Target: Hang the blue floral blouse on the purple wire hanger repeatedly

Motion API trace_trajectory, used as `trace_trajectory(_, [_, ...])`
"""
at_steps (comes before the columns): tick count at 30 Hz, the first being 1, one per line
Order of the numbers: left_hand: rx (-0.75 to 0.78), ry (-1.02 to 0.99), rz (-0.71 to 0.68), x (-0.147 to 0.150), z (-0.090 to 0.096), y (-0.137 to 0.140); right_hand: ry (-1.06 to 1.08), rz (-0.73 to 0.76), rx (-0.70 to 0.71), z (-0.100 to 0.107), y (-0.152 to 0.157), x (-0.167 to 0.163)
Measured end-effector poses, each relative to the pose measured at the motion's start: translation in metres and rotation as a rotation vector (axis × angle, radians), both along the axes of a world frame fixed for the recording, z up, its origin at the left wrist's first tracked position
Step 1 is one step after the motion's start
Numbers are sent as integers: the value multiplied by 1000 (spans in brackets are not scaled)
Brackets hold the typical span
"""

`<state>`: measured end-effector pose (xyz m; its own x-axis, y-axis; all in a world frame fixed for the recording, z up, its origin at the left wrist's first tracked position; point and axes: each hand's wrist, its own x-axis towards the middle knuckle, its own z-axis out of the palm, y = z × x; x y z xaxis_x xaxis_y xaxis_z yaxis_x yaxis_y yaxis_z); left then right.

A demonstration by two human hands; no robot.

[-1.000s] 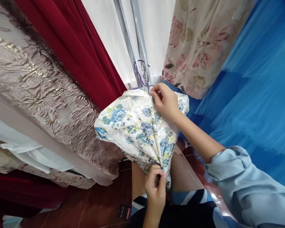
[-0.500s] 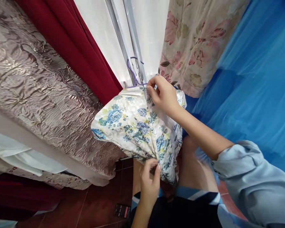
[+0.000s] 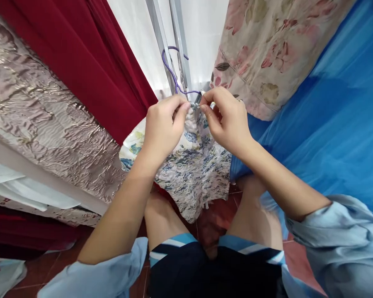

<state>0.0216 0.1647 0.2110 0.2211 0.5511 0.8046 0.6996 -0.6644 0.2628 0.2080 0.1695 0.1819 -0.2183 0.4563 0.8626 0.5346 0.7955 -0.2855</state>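
A white garment (image 3: 186, 176) with blue and yellow flowers hangs from a purple hanger (image 3: 174, 74), its lower part gathered in fine crinkles. Both hands are at its top edge, just under the hanger. My left hand (image 3: 166, 124) pinches the left side of the neck edge between thumb and finger. Close beside it, my right hand (image 3: 228, 118) pinches the other side of the same edge. A seam or opening runs down the fabric below them. Any small fastener between the fingertips is too small to make out.
Grey metal bars (image 3: 161, 29) stand behind the hanger. Dark red cloth (image 3: 90, 62) and a pinkish embossed fabric (image 3: 49, 107) hang on the left. On the right are a floral cloth (image 3: 261, 54) and blue tulle (image 3: 329, 124). My bare knees are below, over red floor tiles (image 3: 124, 273).
My left hand has let go of the lower part of the seam and moved up to the neck edge beside my right hand. The garment's lower part now hangs down more freely.
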Motion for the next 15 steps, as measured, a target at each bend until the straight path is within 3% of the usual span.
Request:
trace_trajectory(5, [34,-125,8,25,-9,-2,165,57,-27,-21,11,-14])
trace_trajectory(9, [56,-307,29,39,-4,6,298,57,-58,-51,16,-26])
trace_trajectory(12, [124,-455,17,15,1,18,284,51,-103,-81,6,-27])
trace_trajectory(15, [179,-529,66,-41,1,23,244,39,-165,-110,-13,-19])
